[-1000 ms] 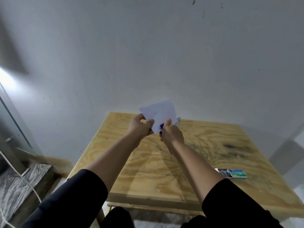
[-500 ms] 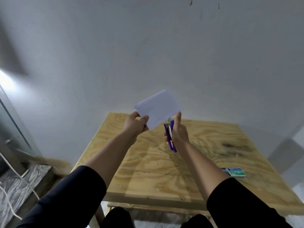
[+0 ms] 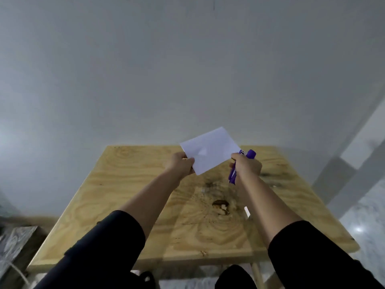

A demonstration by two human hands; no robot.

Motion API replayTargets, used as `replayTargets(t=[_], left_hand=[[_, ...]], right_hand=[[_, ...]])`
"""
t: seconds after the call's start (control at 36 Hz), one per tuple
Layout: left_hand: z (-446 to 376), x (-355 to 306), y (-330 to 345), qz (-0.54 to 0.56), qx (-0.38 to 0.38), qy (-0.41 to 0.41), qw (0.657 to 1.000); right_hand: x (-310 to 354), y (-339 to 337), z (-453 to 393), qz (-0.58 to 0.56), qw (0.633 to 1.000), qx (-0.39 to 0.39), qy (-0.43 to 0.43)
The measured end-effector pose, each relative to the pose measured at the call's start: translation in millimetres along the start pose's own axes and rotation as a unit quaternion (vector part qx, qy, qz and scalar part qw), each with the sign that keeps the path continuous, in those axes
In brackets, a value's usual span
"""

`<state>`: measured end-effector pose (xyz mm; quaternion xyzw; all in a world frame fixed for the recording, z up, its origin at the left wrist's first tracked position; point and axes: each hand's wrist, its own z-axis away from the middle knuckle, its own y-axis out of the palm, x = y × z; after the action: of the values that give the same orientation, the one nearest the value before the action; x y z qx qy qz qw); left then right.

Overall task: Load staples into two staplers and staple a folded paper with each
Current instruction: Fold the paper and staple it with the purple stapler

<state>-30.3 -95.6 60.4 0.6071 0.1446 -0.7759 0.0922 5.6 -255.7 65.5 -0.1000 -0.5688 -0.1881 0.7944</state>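
Note:
A folded white paper (image 3: 210,150) is held up above the far part of the wooden table (image 3: 129,205). My left hand (image 3: 181,166) pinches its lower left corner. My right hand (image 3: 246,168) grips a purple stapler (image 3: 239,166) upright, with the stapler's top end at the paper's right edge. Whether the stapler's jaws are around the paper edge is unclear. A small white strip (image 3: 247,211) peeks out beside my right forearm; the staple box and a second stapler are not visible.
The table has a dark knot (image 3: 221,206) near its middle. A grey wall stands right behind it. A marbled grey block (image 3: 14,245) sits low on the left, and pale floor tiles (image 3: 362,215) lie to the right.
The view has swung left, so the staple box on the right has dropped out of sight behind my forearm. The stapler has come back up to the paper's right edge.

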Motion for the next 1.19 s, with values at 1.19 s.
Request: replayTargets(t=[1.19], left_hand=[[-15, 74, -65, -0.439, -0.165, 0.128, 0.874]], right_hand=[[-23, 82, 8, 0.340, 0.911, 0.227, -0.047]])
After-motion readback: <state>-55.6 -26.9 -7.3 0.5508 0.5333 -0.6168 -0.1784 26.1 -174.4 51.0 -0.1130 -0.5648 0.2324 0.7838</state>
